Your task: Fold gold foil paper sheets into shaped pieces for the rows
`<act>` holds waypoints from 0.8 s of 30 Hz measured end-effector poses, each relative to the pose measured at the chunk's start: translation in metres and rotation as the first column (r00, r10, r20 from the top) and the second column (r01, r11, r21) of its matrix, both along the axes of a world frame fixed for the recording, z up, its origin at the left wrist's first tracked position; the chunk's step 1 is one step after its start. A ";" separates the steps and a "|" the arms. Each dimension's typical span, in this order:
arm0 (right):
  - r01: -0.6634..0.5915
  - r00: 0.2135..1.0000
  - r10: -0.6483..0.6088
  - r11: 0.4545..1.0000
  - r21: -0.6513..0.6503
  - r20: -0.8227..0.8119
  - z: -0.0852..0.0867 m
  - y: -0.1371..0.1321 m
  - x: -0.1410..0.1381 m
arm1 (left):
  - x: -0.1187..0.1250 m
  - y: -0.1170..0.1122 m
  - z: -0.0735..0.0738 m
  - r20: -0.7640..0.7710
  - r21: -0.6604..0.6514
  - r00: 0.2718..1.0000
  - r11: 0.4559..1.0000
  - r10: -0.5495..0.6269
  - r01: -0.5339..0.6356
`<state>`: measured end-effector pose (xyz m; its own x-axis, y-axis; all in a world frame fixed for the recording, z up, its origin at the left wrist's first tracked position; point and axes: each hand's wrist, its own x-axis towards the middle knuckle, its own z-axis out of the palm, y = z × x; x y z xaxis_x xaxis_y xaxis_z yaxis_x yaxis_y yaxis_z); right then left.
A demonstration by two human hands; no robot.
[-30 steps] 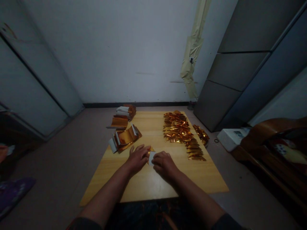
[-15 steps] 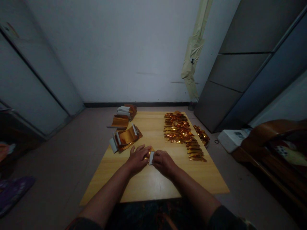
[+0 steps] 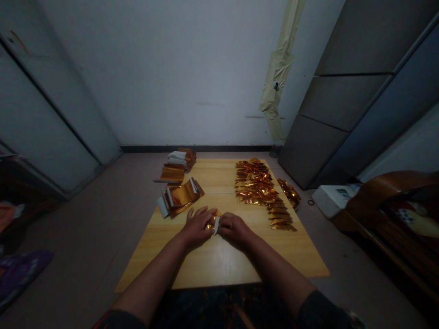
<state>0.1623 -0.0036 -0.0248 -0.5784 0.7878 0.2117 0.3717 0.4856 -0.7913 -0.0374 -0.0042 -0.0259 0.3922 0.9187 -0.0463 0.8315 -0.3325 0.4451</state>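
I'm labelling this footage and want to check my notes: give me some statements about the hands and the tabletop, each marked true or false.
1. The left hand and right hand touch the same sheet. True.
2. The sheet lies inside a white box. False: it is at the hands, over the table.
3. A stack of gold sheets lies to the left, beyond the left hand. True.
4. The right hand's fingers are spread flat. False: they are curled in at the sheet's pale part.
5. Gold pieces lie in rows on the table's right side. True.
6. The right hand rests on those rows. False: it is apart from them.
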 end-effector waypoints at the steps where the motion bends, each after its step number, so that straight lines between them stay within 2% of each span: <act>1: 0.016 0.999 -0.016 1.000 0.004 0.027 0.001 0.000 -0.001 | 0.000 0.000 0.000 0.006 0.003 1.000 1.000 -0.002 0.002; 14: 0.071 0.946 -0.116 0.985 0.157 0.302 0.012 0.001 -0.014 | 0.000 0.001 0.000 0.012 -0.023 1.000 1.000 -0.007 0.007; 19: 0.065 0.913 -0.141 0.976 0.206 0.384 0.010 0.001 -0.016 | -0.001 0.000 -0.002 0.019 -0.015 1.000 1.000 -0.008 0.009; 24: 0.066 0.903 -0.164 0.966 0.248 0.398 0.005 0.001 -0.016 | -0.001 0.000 -0.002 0.015 -0.011 1.000 1.000 -0.010 0.010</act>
